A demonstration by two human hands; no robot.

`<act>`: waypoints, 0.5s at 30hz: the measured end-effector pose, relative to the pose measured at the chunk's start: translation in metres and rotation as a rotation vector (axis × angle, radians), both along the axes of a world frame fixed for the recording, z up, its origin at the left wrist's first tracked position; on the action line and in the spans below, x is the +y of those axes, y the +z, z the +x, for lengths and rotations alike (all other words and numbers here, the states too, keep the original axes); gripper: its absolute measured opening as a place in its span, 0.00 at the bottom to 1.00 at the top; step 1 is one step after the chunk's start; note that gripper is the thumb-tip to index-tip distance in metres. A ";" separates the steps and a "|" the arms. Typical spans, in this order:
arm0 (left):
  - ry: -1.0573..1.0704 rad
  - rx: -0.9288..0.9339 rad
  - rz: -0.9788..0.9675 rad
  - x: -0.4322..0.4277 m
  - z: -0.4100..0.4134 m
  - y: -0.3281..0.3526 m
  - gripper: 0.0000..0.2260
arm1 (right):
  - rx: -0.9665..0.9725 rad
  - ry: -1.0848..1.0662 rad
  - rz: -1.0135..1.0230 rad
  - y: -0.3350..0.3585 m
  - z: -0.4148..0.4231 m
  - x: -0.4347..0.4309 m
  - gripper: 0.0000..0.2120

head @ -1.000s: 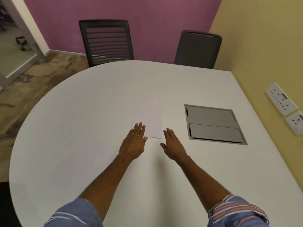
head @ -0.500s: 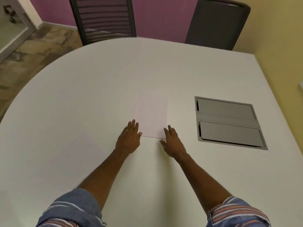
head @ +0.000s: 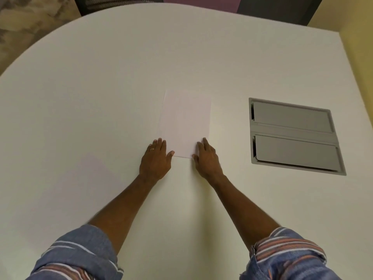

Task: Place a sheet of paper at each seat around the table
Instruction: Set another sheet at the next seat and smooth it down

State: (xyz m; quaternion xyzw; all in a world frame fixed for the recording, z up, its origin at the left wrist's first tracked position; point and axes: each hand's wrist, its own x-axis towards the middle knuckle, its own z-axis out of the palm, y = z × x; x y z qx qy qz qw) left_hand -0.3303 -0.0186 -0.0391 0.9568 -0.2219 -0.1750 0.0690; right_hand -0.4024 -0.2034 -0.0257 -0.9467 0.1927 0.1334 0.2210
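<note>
A white sheet of paper (head: 185, 122), possibly a thin stack, lies flat in the middle of the white table (head: 90, 102). My left hand (head: 156, 159) rests palm down at its near left corner, fingertips touching the edge. At the near right corner my right hand (head: 206, 158) also lies flat, fingers on the paper's edge. Both hands have fingers extended and grip nothing.
A grey cable box (head: 292, 136) with two closed lids is set into the table to the right of the paper. Two dark chairs (head: 121, 1) (head: 278, 9) stand at the far edge. A yellow wall (head: 359, 47) borders the right side.
The view has tilted down and closer to the table, so the chairs are nearly out of frame. Both hands stay at the paper's near corners, edging slightly onto it.
</note>
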 end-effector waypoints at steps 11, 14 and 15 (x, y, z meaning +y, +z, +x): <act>-0.069 -0.072 0.078 0.001 -0.002 -0.004 0.25 | -0.363 -0.463 0.307 0.013 0.015 -0.007 0.18; -0.062 -0.065 0.070 0.002 -0.002 -0.005 0.25 | -0.396 -0.624 0.372 0.014 0.019 -0.009 0.21; -0.061 -0.064 0.065 0.003 -0.002 -0.005 0.25 | -0.392 -0.667 0.377 0.015 0.020 -0.008 0.22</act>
